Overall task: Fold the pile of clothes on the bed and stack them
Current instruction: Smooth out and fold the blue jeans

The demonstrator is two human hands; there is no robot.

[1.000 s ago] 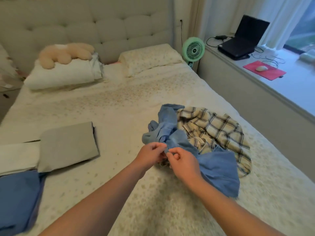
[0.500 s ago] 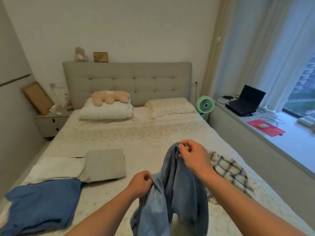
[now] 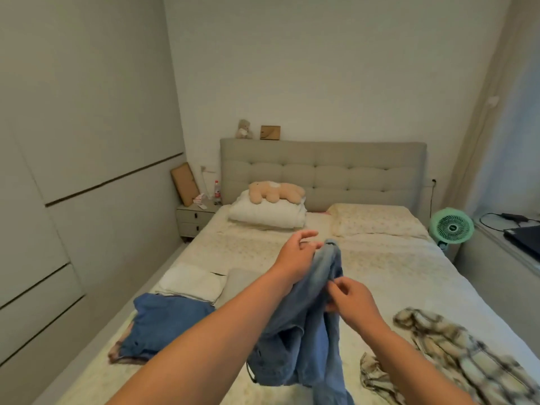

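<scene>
A blue denim-like garment (image 3: 306, 331) hangs in the air over the bed (image 3: 388, 276), bunched and twisted. My left hand (image 3: 296, 257) holds its top end, with the upper fingers stretched out above the cloth. Lower and to the right, my right hand (image 3: 355, 306) pinches a fold of the same garment. A crumpled plaid shirt (image 3: 455, 349) lies on the bed at the right. On the left side lie a folded blue garment (image 3: 163, 325), a folded white one (image 3: 191, 282) and a folded grey one (image 3: 242, 280), partly hidden by my left arm.
A folded white quilt (image 3: 267, 214) with a plush toy (image 3: 274, 192) and a pillow (image 3: 374, 222) lie at the headboard. A nightstand (image 3: 194, 219) stands left of the bed. A green fan (image 3: 451, 228) and a ledge with a laptop (image 3: 524, 239) are at the right.
Both hands lifted the blue garment off the plaid shirt. My left hand has risen to its top while my right hand dropped lower on it. The view has swung left.
</scene>
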